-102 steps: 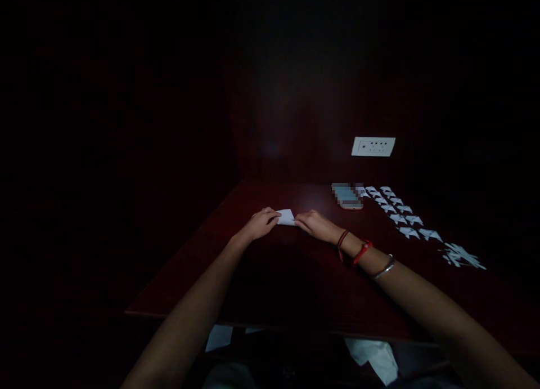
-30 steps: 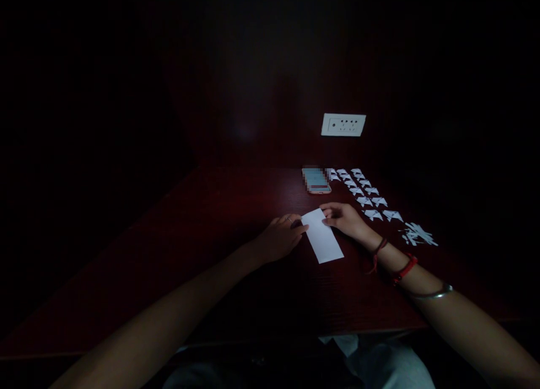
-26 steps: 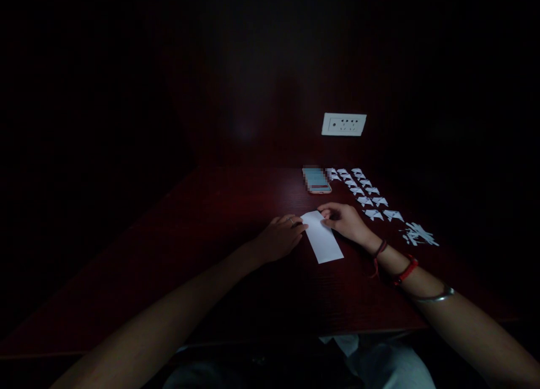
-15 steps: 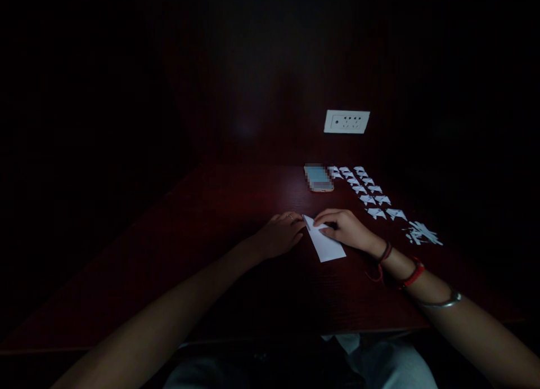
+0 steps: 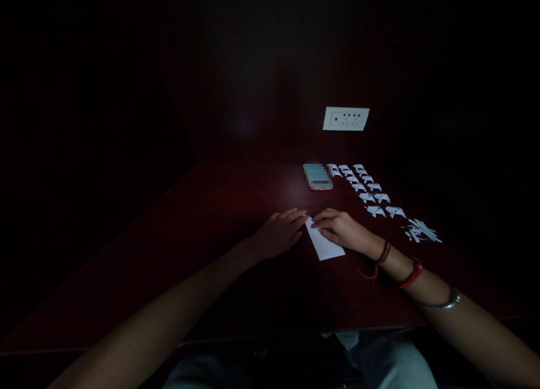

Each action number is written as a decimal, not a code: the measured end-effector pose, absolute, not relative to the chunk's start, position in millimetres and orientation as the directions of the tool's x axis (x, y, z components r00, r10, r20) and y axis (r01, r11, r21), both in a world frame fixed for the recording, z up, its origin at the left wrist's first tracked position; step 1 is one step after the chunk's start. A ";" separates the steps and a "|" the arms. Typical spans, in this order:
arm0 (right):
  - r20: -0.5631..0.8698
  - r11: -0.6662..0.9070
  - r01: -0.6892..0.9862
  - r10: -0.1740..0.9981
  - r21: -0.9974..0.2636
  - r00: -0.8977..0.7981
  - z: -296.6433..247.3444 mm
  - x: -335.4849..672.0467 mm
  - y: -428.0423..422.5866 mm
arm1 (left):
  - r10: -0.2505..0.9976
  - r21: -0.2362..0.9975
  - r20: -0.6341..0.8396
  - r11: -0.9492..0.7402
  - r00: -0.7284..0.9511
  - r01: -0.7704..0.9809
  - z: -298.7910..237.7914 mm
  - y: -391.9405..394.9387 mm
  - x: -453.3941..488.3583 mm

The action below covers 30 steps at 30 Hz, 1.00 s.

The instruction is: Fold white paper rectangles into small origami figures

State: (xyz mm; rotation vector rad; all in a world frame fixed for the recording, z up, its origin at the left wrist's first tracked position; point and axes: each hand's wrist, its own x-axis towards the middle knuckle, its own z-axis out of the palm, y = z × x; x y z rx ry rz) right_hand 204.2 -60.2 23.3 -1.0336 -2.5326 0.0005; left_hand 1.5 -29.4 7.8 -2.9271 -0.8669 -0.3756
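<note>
Darkness surrounds the red table (image 5: 248, 195) and wall socket (image 5: 346, 119). White paper (image 5: 327, 247) lies well in front of the phone (image 5: 318, 177). The left hand (image 5: 280, 234) stretches its fingers, thumb apart, to the paper's far corner; the right hand (image 5: 343, 231) bends over that end, whether pinching I can't tell. Folded shapes (image 5: 374, 210) sit behind.

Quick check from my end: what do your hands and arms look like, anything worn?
No gloves or sleeves show. The left hand has a thin ring. Above the right hand come a dark reddish cord with a loose end, a bright red bracelet and a silver bangle.
</note>
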 end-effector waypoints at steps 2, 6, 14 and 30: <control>0.361 0.731 0.670 0.664 -0.130 -0.654 22.6 204.1 -60.1 | 0.522 0.006 0.209 -0.846 0.827 0.532 6.0 -28.8 1.2; 0.360 0.737 0.668 0.653 -0.101 -0.666 20.6 204.3 -60.0 | 0.526 -0.002 0.187 -0.844 0.829 0.536 6.4 -29.5 0.7; 0.355 0.739 0.669 0.649 -0.084 -0.673 20.3 203.6 -61.1 | 0.526 -0.021 0.208 -0.841 0.825 0.541 6.1 -30.4 2.1; 0.370 0.747 0.648 0.649 -0.149 -0.664 20.1 204.0 -59.7 | 0.531 -0.005 0.192 -0.840 0.825 0.542 7.7 -31.8 2.6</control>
